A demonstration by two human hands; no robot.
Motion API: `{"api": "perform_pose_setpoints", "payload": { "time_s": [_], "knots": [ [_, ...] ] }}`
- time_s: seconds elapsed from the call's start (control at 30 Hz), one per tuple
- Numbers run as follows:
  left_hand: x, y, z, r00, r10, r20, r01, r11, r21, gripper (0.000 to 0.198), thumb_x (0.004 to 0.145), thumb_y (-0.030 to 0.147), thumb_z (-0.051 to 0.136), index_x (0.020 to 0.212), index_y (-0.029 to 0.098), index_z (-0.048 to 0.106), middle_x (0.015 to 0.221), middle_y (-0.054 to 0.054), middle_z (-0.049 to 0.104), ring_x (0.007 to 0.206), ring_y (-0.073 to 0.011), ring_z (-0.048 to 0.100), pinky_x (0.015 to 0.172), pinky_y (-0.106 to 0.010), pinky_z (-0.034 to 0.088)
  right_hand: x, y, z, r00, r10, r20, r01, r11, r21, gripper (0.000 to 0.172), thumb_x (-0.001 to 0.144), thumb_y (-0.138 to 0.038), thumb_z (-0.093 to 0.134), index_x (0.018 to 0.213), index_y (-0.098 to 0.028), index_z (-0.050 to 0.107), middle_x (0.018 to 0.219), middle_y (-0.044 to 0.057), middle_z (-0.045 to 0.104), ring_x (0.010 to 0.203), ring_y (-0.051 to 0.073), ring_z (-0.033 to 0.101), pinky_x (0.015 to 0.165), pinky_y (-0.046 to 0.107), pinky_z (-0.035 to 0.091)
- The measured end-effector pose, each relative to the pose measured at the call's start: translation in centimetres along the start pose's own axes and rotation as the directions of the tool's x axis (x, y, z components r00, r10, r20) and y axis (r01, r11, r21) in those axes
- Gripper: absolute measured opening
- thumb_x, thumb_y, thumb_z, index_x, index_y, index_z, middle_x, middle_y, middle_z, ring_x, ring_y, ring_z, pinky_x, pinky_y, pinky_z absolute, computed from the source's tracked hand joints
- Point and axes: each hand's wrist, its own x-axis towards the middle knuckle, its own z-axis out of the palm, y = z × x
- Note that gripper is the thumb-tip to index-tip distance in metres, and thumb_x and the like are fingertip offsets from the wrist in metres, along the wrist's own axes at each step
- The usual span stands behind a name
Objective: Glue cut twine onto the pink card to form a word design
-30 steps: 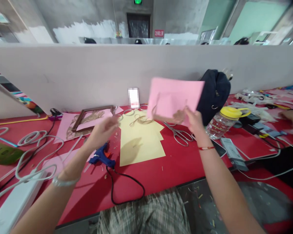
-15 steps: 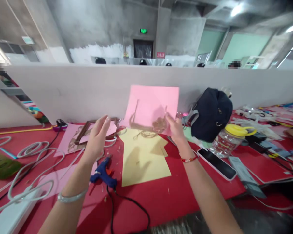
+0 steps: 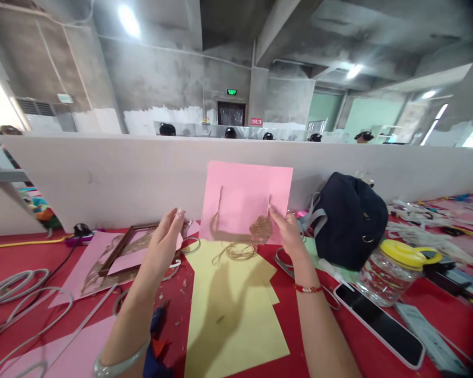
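Observation:
My right hand (image 3: 289, 231) grips the lower right side of a pink sheet of paper (image 3: 248, 181), with one digit across its front and the others mostly hidden. The sheet stands upright before the partition. Brown twine strands (image 3: 219, 202) and a coiled, flower-like twine piece (image 3: 260, 228) show against it; whether they are attached I cannot tell. My left hand (image 3: 167, 236) is raised apart from the sheet, fingers extended, holding nothing. Beneath lies yellow paper (image 3: 228, 315) with loose twine (image 3: 240, 252) at its far edge. A blue glue gun (image 3: 155, 362) is partly hidden by my left forearm.
A brown frame (image 3: 116, 252) lies on pink paper at left, beside white cables (image 3: 23, 283). On the right are a dark blue bag (image 3: 347, 220), a yellow-lidded jar (image 3: 394, 273) and a phone (image 3: 378, 325). A white partition (image 3: 142, 173) runs behind the red table.
The view has tilted upward and come nearer, so the table things sit lower and the glue gun is mostly out of frame. Both hands keep nearly the same pose.

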Motion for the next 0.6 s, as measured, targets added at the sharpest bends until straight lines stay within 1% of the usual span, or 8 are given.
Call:
{"api": "perform_pose_setpoints", "payload": {
  "time_s": [0.07, 0.13, 0.2, 0.3, 0.37, 0.43, 0.5, 0.6],
  "knots": [
    [0.2, 0.1, 0.1, 0.999, -0.008, 0.05, 0.01, 0.999, -0.044, 0.066, 0.088, 0.075, 0.063, 0.125, 0.021, 0.073, 0.14, -0.014, 0.071, 0.14, -0.0332, 0.06, 0.123, -0.049, 0.043, -0.2, -0.3, 0.1, 0.996, 0.034, 0.082, -0.038, 0.998, 0.05, 0.047, 0.081, -0.06, 0.077, 0.102, -0.018, 0.079, 0.112, 0.012, 0.08, 0.12, 0.031, 0.069, 0.106, 0.045, 0.053],
    [0.1, 0.6, 0.4, 0.989, -0.017, 0.145, 0.033, 0.994, -0.107, 0.064, 0.084, 0.075, 0.068, 0.116, 0.02, 0.077, 0.121, -0.012, 0.079, 0.125, -0.0342, 0.07, 0.109, -0.047, 0.055, -0.4, -0.6, 0.3, 0.988, 0.058, 0.142, -0.067, 0.996, 0.062, 0.044, 0.08, -0.059, 0.079, 0.098, -0.019, 0.08, 0.107, 0.011, 0.081, 0.118, 0.031, 0.07, 0.105, 0.044, 0.053],
    [-0.1, 1.1, 0.6, 0.978, -0.024, 0.207, 0.056, 0.987, -0.151, 0.064, 0.077, 0.074, 0.077, 0.109, 0.018, 0.079, 0.104, -0.011, 0.082, 0.109, -0.0339, 0.075, 0.094, -0.044, 0.063, -0.6, -0.7, 0.4, 0.981, 0.075, 0.179, -0.084, 0.995, 0.047, 0.043, 0.081, -0.06, 0.078, 0.092, -0.019, 0.079, 0.101, 0.009, 0.081, 0.113, 0.03, 0.071, 0.101, 0.042, 0.055],
    [-0.2, 1.4, 0.7, 0.979, -0.037, 0.2, 0.071, 0.984, -0.164, 0.064, 0.067, 0.071, 0.086, 0.099, 0.017, 0.079, 0.091, -0.007, 0.081, 0.092, -0.0299, 0.077, 0.083, -0.04, 0.064, -0.7, -0.4, 0.4, 0.98, 0.096, 0.173, -0.098, 0.995, 0.003, 0.041, 0.082, -0.062, 0.077, 0.082, -0.021, 0.076, 0.092, 0.006, 0.08, 0.102, 0.027, 0.071, 0.093, 0.039, 0.056],
    [-0.2, 1.3, 0.7, 0.984, -0.047, 0.17, 0.073, 0.986, -0.148, 0.063, 0.065, 0.071, 0.087, 0.096, 0.018, 0.08, 0.087, -0.005, 0.081, 0.085, -0.0268, 0.076, 0.08, -0.037, 0.064, -0.7, -0.2, 0.4, 0.983, 0.101, 0.154, -0.097, 0.995, -0.032, 0.041, 0.083, -0.062, 0.077, 0.078, -0.021, 0.074, 0.087, 0.004, 0.079, 0.098, 0.026, 0.071, 0.09, 0.037, 0.056],
    [-0.1, 1.1, 0.7, 0.989, -0.046, 0.143, 0.063, 0.991, -0.119, 0.062, 0.065, 0.072, 0.087, 0.096, 0.018, 0.08, 0.085, -0.004, 0.08, 0.082, -0.0248, 0.075, 0.079, -0.035, 0.063, -0.8, -0.1, 0.4, 0.983, 0.103, 0.152, -0.096, 0.994, -0.054, 0.042, 0.085, -0.062, 0.076, 0.078, -0.021, 0.074, 0.087, 0.004, 0.079, 0.099, 0.026, 0.071, 0.091, 0.037, 0.055],
    [-0.1, 1.1, 0.7, 0.991, -0.033, 0.126, 0.044, 0.995, -0.09, 0.062, 0.066, 0.073, 0.086, 0.095, 0.018, 0.08, 0.084, -0.004, 0.08, 0.08, -0.024, 0.074, 0.077, -0.034, 0.063, -0.8, -0.4, 0.4, 0.979, 0.095, 0.178, -0.089, 0.995, -0.042, 0.042, 0.085, -0.062, 0.075, 0.084, -0.02, 0.077, 0.093, 0.006, 0.08, 0.104, 0.027, 0.071, 0.096, 0.038, 0.055],
    [-0.3, 1.6, 0.7, 0.992, -0.011, 0.128, 0.022, 0.996, -0.087, 0.062, 0.067, 0.073, 0.085, 0.095, 0.018, 0.08, 0.084, -0.004, 0.08, 0.079, -0.0236, 0.074, 0.076, -0.034, 0.063, -1.0, -1.3, 0.3, 0.978, 0.056, 0.202, -0.054, 0.998, -0.019, 0.047, 0.086, -0.063, 0.075, 0.101, -0.019, 0.08, 0.109, 0.009, 0.081, 0.112, 0.029, 0.072, 0.106, 0.043, 0.052]
  ]
}}
